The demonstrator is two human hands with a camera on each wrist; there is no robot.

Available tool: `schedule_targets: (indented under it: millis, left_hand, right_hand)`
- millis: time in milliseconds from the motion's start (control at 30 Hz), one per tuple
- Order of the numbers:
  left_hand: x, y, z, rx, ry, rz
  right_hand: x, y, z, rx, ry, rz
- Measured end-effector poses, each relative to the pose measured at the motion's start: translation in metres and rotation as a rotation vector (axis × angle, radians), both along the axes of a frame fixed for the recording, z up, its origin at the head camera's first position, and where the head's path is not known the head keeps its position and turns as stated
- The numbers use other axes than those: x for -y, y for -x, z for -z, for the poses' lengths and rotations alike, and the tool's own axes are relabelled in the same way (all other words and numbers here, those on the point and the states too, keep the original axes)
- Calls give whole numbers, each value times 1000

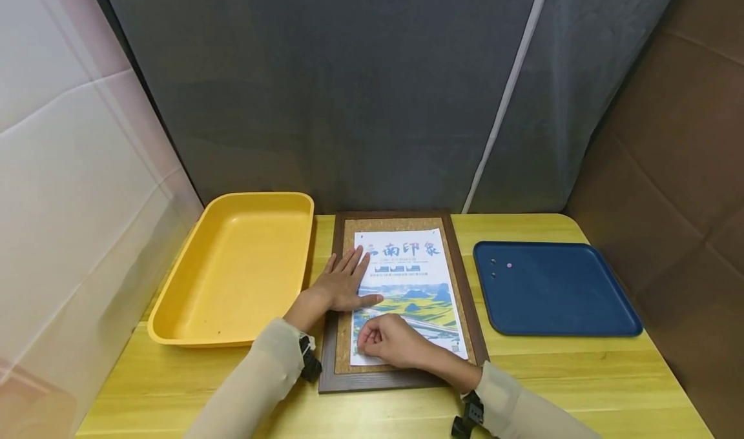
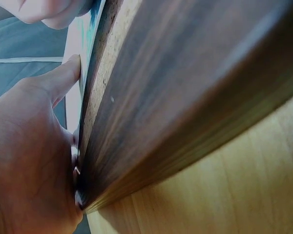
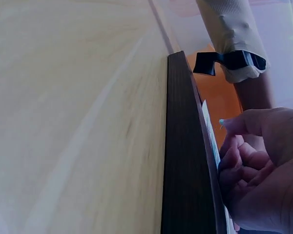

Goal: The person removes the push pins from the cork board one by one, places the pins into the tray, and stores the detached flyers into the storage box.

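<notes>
A printed sheet point(image 1: 407, 256) lies on a corkboard with a dark wooden frame point(image 1: 465, 277), small dark pins at its two top corners. My left hand point(image 1: 343, 287) rests flat on the sheet's left side, fingers spread and straight; its thumb point(image 2: 66, 73) presses the sheet in the left wrist view. My right hand point(image 1: 398, 342) is over the sheet's lower left part, fingers curled. In the right wrist view, my right hand point(image 3: 266, 165) pinches a tiny pale blue pin point(image 3: 221, 122) at the thumb tip. The pin's point is too small to make out.
A yellow tray point(image 1: 256, 265) stands to the left of the board, with a tiny dark speck near its front. On the right, a dark blue tray point(image 1: 558, 290) holds several small pins near its left edge. A grey curtain point(image 1: 325, 90) hangs behind the table.
</notes>
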State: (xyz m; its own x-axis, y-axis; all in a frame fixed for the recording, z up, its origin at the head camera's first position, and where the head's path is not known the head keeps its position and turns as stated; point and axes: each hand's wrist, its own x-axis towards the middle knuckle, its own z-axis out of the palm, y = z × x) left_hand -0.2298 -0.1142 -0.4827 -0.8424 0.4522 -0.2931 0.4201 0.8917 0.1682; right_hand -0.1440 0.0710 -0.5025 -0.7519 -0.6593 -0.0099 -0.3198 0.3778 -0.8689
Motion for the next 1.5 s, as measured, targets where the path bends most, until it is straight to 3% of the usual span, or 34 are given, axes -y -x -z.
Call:
schedule_targets:
  millis: [200, 333, 767, 1500]
  left_hand:
    - [1, -1, 0, -6, -18, 1]
    - [1, 0, 0, -9, -9, 1]
    - [0, -2, -1, -6, -13, -9]
    - [0, -2, -3, 5, -9, -13]
  right_hand:
    - [-8, 6, 0, 119, 39, 4]
    - [-14, 9, -1, 150, 61, 5]
    - [-32, 14, -8, 151, 73, -32]
    - [-75, 27, -13, 66, 18, -1]
